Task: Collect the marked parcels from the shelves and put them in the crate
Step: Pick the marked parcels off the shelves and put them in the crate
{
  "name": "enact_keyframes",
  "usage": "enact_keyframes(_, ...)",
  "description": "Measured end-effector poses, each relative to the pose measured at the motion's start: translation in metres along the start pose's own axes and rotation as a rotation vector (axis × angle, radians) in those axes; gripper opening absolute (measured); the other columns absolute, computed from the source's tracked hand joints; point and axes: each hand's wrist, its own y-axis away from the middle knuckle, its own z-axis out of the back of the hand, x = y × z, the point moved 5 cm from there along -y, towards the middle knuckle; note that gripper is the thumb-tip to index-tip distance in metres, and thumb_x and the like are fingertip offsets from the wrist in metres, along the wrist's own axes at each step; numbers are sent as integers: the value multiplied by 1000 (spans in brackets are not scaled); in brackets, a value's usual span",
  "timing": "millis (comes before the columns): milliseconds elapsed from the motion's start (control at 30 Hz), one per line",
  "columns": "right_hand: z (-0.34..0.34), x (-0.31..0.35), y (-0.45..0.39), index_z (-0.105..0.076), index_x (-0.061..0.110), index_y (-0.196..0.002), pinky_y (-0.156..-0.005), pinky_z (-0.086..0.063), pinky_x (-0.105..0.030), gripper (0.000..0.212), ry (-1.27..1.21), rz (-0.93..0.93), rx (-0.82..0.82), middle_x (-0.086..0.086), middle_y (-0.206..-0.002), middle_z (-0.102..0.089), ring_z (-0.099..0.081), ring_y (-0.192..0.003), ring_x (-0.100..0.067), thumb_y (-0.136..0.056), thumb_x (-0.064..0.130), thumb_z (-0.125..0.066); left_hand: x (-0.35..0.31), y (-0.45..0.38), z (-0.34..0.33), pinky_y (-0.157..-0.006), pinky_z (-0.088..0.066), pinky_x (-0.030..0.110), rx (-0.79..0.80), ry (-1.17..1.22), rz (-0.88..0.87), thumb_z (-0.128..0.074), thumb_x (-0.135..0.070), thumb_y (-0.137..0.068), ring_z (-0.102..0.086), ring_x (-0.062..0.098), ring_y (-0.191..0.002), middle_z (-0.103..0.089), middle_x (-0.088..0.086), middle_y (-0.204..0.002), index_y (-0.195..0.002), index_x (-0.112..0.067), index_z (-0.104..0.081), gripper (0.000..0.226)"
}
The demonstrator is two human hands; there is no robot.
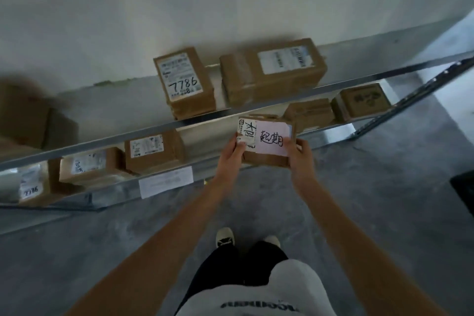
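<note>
Two hands, left hand (232,152) and right hand (298,154), clasp a marked parcel (266,142) off the shelf's front edge (154,127); edge-only fingers risk a drop.

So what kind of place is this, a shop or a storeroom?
Most likely a parcel storeroom or pickup depot: metal shelving holds taped cardboard parcels with shipping labels, one numbered 7786, above a bare concrete floor.
</note>
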Motion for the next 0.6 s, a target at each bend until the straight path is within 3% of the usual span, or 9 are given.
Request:
enact_keyframes(100,44,14,13,-59,11,-118,-76,-52,-16,27,-74,83,-40,-6,-110,-67,-64,-97,-15,-100,29,-50,-11,-1,-43,-64,-42,-3,43,-18,10,-39,-16,-102,-53,-7,-87,-58,-4,-115,-131,-15,-53,32)
enact_keyframes(167,76,21,20,-63,14,-117,-65,-47,-6,31,-128,126,-54,1,-105,-69,-64,-91,-4,-103,30,-40,-18,2,-77,-81,-47,6,95,-51,-23,-38,-24,-102,-57,-1,-96,-59,-3,-123,-130,-17,-54,33)
enact_keyframes(233,109,22,18,-66,18,-119,-73,-52,-13,41,-176,102,-87,2,-109,-71,-66,-99,-7,-103,39,-35,-24,5,-115,-95,-47,19,167,-90,-58,-36,-26,-102,-57,2,-103,-59,-4,-122,-127,-20,-55,31)
enact_keyframes(333,164,21,10,-69,23,-116,-96,-51,-41,47,-266,42,-180,1,-110,-72,-66,-106,-16,-97,52,-37,-38,11,-176,-73,-44,2,265,-112,-68,-34,-20,-104,-54,-8,-90,-60,-9,-107,-120,-22,-55,27)
enact_keyframes(400,201,21,8,-69,24,-114,-99,-49,-39,44,-312,33,-228,5,-107,-73,-66,-105,-12,-98,51,-38,-47,13,-215,-66,-43,1,319,-134,-85,-34,-20,-104,-54,-6,-87,-60,-9,-103,-118,-20,-56,26)
enact_keyframes(533,266,18,14,-69,20,-113,-89,-51,-21,43,-373,48,-332,8,-99,-72,-65,-94,-5,-101,43,-35,-48,21,-287,-73,-46,10,463,-194,-105,-32,-22,-104,-59,5,-96,-62,-13,-102,-118,-20,-57,29)
enact_keyframes(600,295,13,16,-68,19,-117,-94,-50,-29,45,-378,44,-397,2,-109,-71,-64,-103,-12,-101,44,-34,-49,26,-319,-73,-46,13,501,-225,-121,-34,-21,-104,-60,5,-97,-64,-8,-106,-119,-18,-58,29)
